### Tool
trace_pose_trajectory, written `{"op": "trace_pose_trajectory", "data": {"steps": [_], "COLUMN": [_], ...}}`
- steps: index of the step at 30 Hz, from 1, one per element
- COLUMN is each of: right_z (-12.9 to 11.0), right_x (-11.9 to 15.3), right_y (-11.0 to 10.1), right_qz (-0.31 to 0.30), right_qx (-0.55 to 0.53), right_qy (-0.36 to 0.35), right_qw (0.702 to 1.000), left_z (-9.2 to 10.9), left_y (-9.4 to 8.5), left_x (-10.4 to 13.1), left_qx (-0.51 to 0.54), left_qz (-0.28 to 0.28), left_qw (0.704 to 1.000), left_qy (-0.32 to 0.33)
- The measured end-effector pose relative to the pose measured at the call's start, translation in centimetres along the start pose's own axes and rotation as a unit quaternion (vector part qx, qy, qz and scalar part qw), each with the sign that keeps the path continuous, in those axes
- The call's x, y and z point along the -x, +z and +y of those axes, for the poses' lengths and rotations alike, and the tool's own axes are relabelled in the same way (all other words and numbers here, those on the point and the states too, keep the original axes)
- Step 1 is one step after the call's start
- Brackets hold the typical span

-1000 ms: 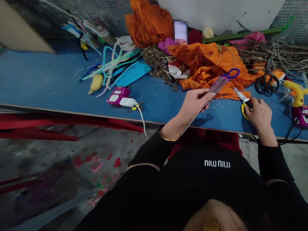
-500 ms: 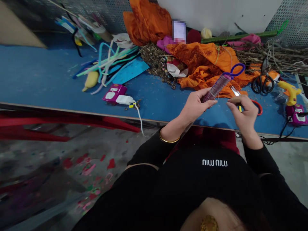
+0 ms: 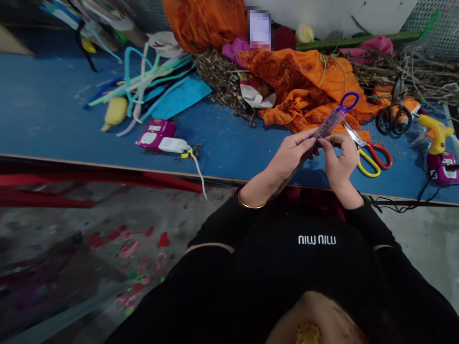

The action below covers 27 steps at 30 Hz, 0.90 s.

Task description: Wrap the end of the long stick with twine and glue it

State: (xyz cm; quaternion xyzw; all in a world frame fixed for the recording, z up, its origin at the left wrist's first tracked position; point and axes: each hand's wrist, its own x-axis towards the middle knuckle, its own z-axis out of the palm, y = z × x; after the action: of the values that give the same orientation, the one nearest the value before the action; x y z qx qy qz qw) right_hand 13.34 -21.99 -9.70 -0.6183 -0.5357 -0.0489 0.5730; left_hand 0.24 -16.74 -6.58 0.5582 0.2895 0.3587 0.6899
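Note:
My left hand (image 3: 292,155) is wrapped round a slim purple roll (image 3: 329,123) that looks bound with fine thread. A dark blue loop (image 3: 349,100) sticks out of the roll's upper end, which tilts up to the right. The lower part of the roll runs down past my left wrist. Against the roll, just below the bound part, my right hand (image 3: 340,157) is closed in a pinch; what its fingertips hold is too small to see. Scissors (image 3: 373,155) with red and yellow handles lie beside my right hand, blades pointing at the orange cloth (image 3: 297,95).
Black-handled scissors (image 3: 394,117), a yellow glue gun (image 3: 435,134) and a purple power socket (image 3: 442,167) are on the right. Dried twigs (image 3: 222,88) lie beyond. On the left are another socket (image 3: 156,134) with a white plug, a yellow pear-shaped object (image 3: 115,112) and coloured pipe-cleaner-like strips (image 3: 143,86).
My right hand has moved left, from above the red-and-yellow scissors to the roll, and now touches it. The scissors' handles have come into view. My left hand keeps its hold.

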Motion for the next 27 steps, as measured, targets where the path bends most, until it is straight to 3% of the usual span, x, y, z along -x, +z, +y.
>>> {"op": "trace_pose_trajectory", "data": {"steps": [5,11,19,27], "right_z": [0.1,0.6,1.4,2.4], "right_x": [-0.2,-0.9,-1.0,-0.4], "right_y": [0.5,0.7,1.0,2.1], "right_qz": [-0.024,-0.093,-0.128,-0.128], "right_qx": [-0.064,-0.13,-0.158,-0.262], "right_qy": [0.035,0.132,0.129,0.173], "right_qw": [0.997,0.978,0.971,0.941], "left_z": [-0.1,-0.7,-1.6,-1.7], "left_y": [-0.2,-0.1,0.4,0.5], "left_x": [-0.5,-0.9,-1.5,-1.4], "left_qx": [0.001,-0.012,-0.002,0.005], "left_qz": [0.026,0.054,0.099,0.121], "left_qw": [1.0,0.998,0.995,0.993], "left_qy": [-0.001,-0.008,0.007,-0.006]}}
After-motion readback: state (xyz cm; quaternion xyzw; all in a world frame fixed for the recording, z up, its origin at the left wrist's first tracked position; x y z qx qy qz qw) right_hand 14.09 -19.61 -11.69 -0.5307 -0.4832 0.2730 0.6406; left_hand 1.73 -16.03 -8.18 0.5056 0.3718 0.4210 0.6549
